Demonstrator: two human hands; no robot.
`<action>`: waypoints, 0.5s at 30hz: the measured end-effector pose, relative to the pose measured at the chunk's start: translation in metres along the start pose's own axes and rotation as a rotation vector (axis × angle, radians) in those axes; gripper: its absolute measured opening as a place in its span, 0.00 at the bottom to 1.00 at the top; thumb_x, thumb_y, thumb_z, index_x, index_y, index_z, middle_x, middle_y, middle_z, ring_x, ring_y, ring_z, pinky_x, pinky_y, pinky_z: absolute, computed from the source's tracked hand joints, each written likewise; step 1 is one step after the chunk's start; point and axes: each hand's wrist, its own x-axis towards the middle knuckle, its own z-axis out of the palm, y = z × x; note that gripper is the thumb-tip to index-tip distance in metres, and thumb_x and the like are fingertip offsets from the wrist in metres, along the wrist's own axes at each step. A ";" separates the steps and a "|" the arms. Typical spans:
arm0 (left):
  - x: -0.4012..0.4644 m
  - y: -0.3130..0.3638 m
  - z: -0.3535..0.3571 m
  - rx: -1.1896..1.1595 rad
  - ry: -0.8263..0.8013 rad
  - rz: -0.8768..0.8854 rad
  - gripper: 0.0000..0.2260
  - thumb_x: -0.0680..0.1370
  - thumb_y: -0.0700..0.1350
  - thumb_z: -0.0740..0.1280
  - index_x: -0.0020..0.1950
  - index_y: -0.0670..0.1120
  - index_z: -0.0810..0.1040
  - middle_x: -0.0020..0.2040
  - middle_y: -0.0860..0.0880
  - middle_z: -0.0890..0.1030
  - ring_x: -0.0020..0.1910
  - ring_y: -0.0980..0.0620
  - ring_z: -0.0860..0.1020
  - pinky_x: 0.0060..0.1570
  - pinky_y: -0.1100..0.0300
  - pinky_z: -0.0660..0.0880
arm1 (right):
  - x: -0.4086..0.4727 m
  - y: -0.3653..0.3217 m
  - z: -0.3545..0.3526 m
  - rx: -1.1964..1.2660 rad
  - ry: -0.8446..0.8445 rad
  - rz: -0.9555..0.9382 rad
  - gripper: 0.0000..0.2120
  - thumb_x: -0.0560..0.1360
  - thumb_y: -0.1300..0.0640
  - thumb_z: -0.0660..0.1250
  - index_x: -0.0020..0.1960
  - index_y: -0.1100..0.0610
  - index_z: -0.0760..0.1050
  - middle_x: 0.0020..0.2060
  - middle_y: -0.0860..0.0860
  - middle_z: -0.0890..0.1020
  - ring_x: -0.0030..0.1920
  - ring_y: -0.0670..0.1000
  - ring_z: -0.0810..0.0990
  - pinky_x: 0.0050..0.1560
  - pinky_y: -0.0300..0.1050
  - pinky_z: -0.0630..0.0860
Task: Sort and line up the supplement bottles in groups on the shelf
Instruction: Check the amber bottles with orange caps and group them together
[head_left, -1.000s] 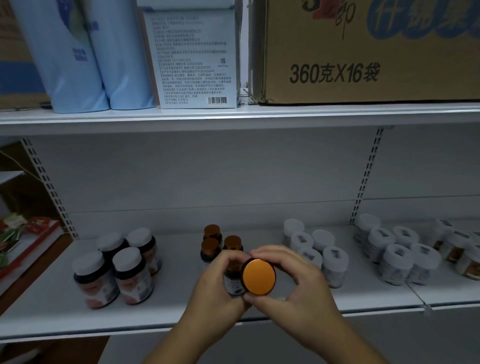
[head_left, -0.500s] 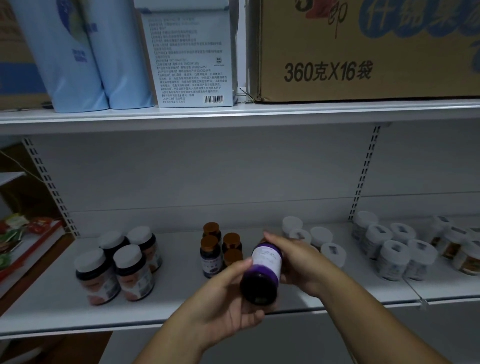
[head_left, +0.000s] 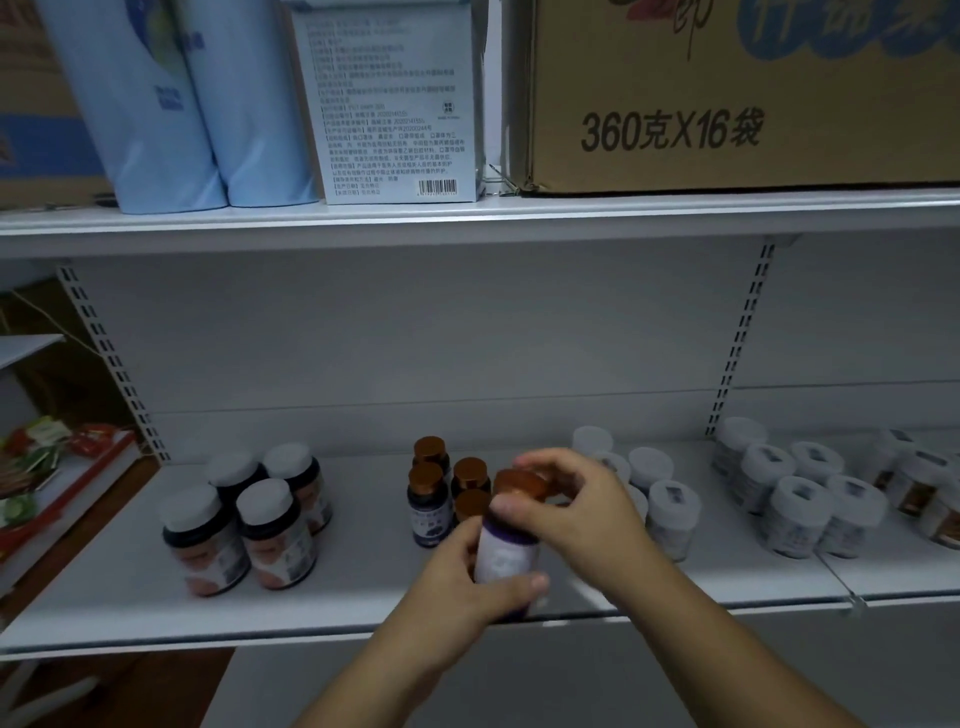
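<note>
A purple bottle with a white label and orange cap stands upright over the shelf's front edge. My left hand grips its body from the left and below. My right hand curls over its cap and neck from the right. Just behind it stand several small orange-capped bottles. Dark bottles with white caps form a group at the left. White-capped jars sit behind my right hand, partly hidden, and more white jars fill the right section.
A slotted upright and a wire divider separate the right shelf section. The upper shelf carries blue packs, a white box and a cardboard carton. A red-edged shelf with packets lies at far left.
The held bottle went from cap-toward-me, to tilted with its base toward me, to upright now. My right hand shifted from its side onto the cap.
</note>
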 end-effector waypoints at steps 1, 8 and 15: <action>-0.001 -0.002 0.000 0.108 0.064 0.085 0.22 0.63 0.44 0.77 0.54 0.55 0.77 0.50 0.54 0.83 0.49 0.56 0.81 0.51 0.58 0.80 | -0.007 -0.002 0.003 -0.085 -0.035 -0.056 0.19 0.61 0.52 0.80 0.49 0.43 0.78 0.46 0.41 0.82 0.47 0.41 0.80 0.47 0.35 0.76; -0.010 -0.011 -0.014 0.359 0.335 0.468 0.19 0.60 0.54 0.69 0.50 0.63 0.74 0.51 0.64 0.76 0.52 0.63 0.76 0.47 0.72 0.72 | -0.024 0.004 0.022 -0.293 -0.093 -0.586 0.25 0.60 0.41 0.77 0.54 0.44 0.76 0.50 0.38 0.79 0.53 0.40 0.77 0.52 0.34 0.73; -0.016 -0.025 -0.025 0.446 0.498 0.426 0.24 0.63 0.42 0.74 0.53 0.61 0.71 0.51 0.63 0.76 0.53 0.66 0.74 0.44 0.70 0.72 | -0.017 0.008 0.034 -0.270 -0.069 -0.450 0.22 0.57 0.39 0.75 0.49 0.40 0.73 0.53 0.36 0.76 0.54 0.40 0.76 0.51 0.33 0.73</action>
